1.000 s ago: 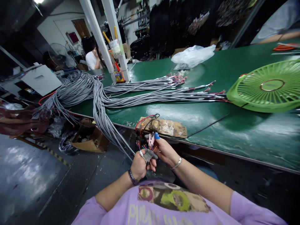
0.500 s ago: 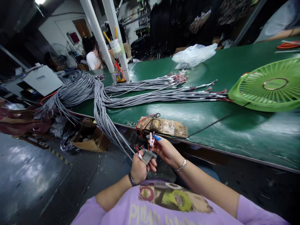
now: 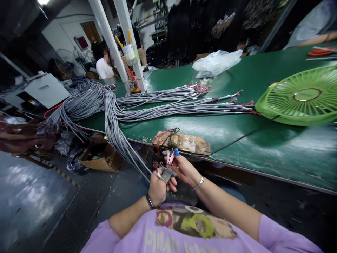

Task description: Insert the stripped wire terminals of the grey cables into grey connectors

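Observation:
My left hand is closed around the ends of grey cables, with grey cloth-like covers on its fingers. Thin coloured wires fan upward out of that grip, red, blue and green among them. Close beside it on the right, my right hand pinches a small pale pink clip-like tool between thumb and fingers. The thumb tip there is blue. The tool's jaws are at the wires; whether it bites on one is too small to tell.
Long grey cable bundles lie across the green table. At its near edge sits a worn wooden block with leads. A green fan, a plastic bag and white posts stand beyond. A person sits behind.
My left hand has shifted slightly right with the cables. The right wrist has moved a little left, and its thumb now sits slightly higher on the pink tool.

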Available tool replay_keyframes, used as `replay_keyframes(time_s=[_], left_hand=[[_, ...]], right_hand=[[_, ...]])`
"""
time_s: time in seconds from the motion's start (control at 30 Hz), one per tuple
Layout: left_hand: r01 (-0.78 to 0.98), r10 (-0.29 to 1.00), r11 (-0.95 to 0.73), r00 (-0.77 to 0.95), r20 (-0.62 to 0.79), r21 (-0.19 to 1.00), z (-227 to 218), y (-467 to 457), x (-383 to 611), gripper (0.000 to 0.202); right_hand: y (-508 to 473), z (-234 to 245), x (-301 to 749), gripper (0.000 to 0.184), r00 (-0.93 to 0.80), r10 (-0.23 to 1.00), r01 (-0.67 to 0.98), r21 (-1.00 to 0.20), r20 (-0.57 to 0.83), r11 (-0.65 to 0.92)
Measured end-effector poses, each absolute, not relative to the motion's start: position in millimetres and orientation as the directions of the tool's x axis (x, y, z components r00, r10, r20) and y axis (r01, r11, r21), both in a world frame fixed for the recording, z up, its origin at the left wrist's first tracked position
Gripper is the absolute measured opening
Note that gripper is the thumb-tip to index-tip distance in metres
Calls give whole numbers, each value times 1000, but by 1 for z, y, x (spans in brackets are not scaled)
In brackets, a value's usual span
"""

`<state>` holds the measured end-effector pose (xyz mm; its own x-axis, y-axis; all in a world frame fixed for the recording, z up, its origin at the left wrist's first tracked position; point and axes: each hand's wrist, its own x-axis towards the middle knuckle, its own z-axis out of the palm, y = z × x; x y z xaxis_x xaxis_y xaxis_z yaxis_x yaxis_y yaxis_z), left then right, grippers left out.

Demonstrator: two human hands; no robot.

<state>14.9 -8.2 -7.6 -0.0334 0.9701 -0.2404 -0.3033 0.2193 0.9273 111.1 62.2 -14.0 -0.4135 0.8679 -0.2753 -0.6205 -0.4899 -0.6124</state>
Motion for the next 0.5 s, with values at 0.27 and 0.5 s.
replay_keyframes(time_s=[0.27, 0.5], left_hand=[[-287, 967, 221, -55, -247, 932, -10, -13, 11, 29], [-255, 976, 144, -125, -180, 956, -7, -21, 8, 36]], right_hand=[[60, -19, 110, 33, -414, 859, -671, -535, -302, -512], [59, -16, 119, 32, -484, 835, -626, -562, -264, -540]])
